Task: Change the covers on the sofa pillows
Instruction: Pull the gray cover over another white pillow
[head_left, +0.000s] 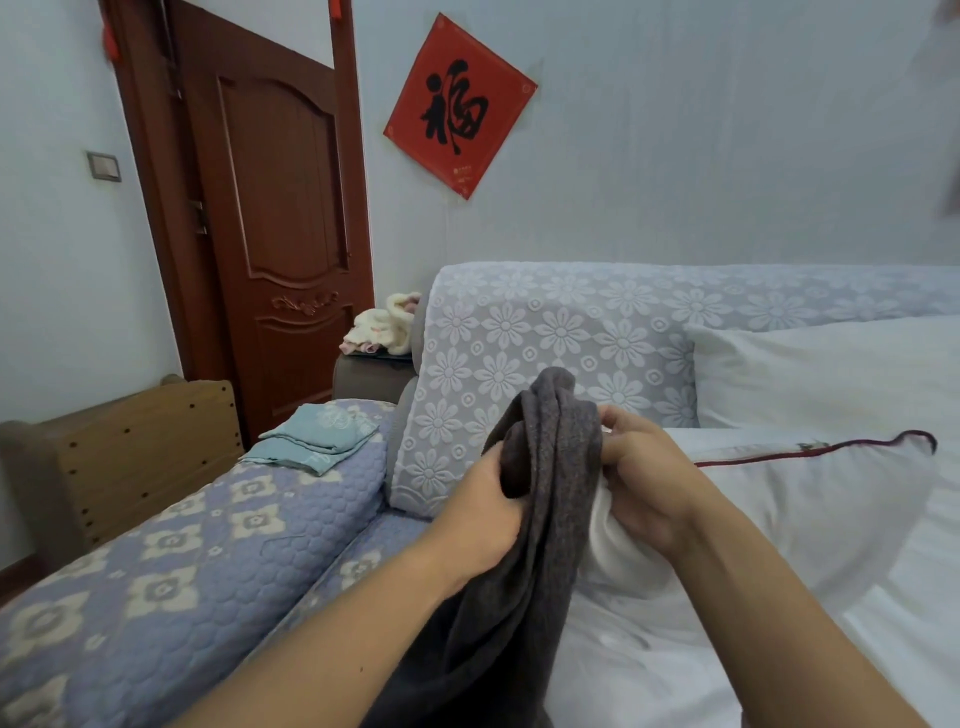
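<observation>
Sofa (545, 322), draped in a pale floral lace throw, fills the frame from 9 o'clock round to 3 o'clock; its padded armrest (171, 561) in blue-and-cream quilting runs from 10 o'clock down to 7 o'clock. Folded teal covers (317, 434) lie on the armrest's far end at 10 o'clock, well apart from both hands. A wooden bed end (135, 457) stands just beside the armrest's outer edge at 9 o'clock, and a brown door (280, 223) stands behind it at 11 o'clock.

Grey cover (524, 519) is bunched at centre frame and hangs down to 6 o'clock. White pillow (810, 499), trimmed with dark red piping, lies on the seat at 3 o'clock, its near corner touching the grey cover. A second white pillow (831, 369) leans against the backrest at 2 o'clock.

Left hand (488, 509) enters from 7 o'clock, fingers curled round a gathered fold of the grey cover. Right hand (639, 478) enters from 5 o'clock, fingers bent and pinching the cover's edge against the white pillow's corner. Both forearms are bare, converging at centre.
</observation>
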